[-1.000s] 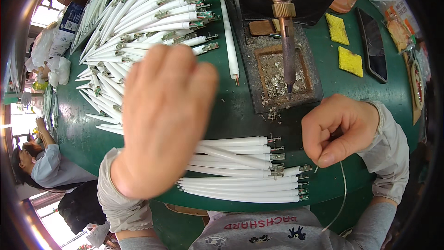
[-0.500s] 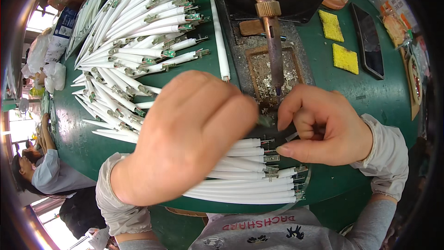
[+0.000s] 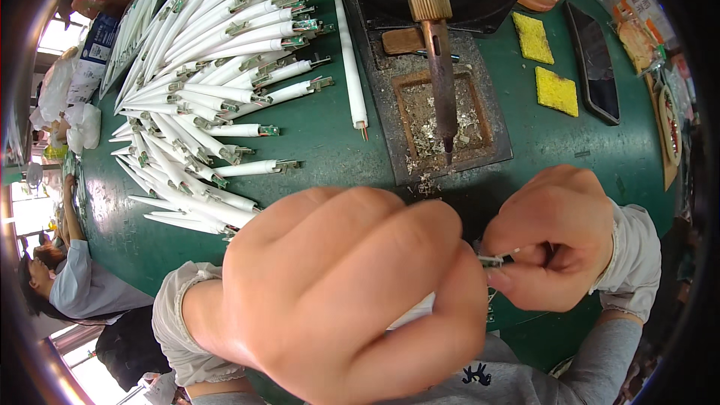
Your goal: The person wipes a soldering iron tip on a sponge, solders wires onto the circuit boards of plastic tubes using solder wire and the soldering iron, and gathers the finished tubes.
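My left hand (image 3: 345, 292) is closed, raised in front of the table's near side, its fingers curled inward. A white sliver (image 3: 412, 313) shows in the gap under its forefinger; whether it is held or lies beneath, I cannot tell. Close by on the right, my right hand (image 3: 555, 240) pinches a small metal-and-green part (image 3: 491, 260) between thumb and forefinger, nearly touching the left fingertips. White tapered tubes (image 3: 225, 94) with small circuit boards at their ends lie heaped at the left. A single white tube (image 3: 349, 60) with wire ends lies apart from the heap.
A soldering iron (image 3: 439, 67) points down over a solder-splashed tray (image 3: 401, 142) at the far middle. Two yellow sponges (image 3: 534, 39) and a phone (image 3: 594, 60) lie to its right. Another person (image 3: 94, 274) sits at the far left.
Both hands have come nearer to me and lower in the picture, the left also rightward. The right fingers have closed on the small part. The near row of tubes is now mostly hidden.
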{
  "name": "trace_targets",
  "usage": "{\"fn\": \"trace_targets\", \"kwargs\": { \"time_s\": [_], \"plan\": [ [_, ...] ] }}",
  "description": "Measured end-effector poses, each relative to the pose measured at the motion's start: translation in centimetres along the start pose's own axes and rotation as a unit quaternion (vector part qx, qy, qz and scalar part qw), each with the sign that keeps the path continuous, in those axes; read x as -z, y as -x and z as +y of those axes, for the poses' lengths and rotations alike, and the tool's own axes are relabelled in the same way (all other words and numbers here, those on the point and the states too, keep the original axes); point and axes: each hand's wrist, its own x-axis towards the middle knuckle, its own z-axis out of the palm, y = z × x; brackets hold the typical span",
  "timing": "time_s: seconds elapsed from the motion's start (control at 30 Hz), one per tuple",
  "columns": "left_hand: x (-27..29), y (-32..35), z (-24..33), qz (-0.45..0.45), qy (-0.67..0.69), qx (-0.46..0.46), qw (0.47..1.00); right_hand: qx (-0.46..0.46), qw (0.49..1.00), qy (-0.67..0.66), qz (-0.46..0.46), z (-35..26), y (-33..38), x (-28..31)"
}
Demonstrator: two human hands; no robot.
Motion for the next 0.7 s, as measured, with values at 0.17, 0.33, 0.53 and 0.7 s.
{"fn": "trace_targets", "kwargs": {
  "time_s": [0.17, 0.33, 0.53, 0.7],
  "plan": [
    [0.63, -0.22, -0.92, -0.095, 0.188, 0.143, 0.967, -0.078, 0.996, 0.008, -0.036, -0.26, -0.12, 0.21],
    [0.51, -0.27, -1.14, -0.144, 0.279, 0.264, 0.912, -0.15, 0.987, -0.012, -0.05, -0.45, -0.25, 0.48],
    [0.4, -0.3, -0.86, -0.16, 0.235, 0.263, 0.922, -0.167, 0.985, 0.028, -0.032, -0.56, -0.42, 0.19],
    [0.01, 0.04, -1.0, -0.15, 0.231, 0.23, 0.933, -0.179, 0.982, 0.038, -0.051, -0.46, -0.53, 0.21]
  ]
}}
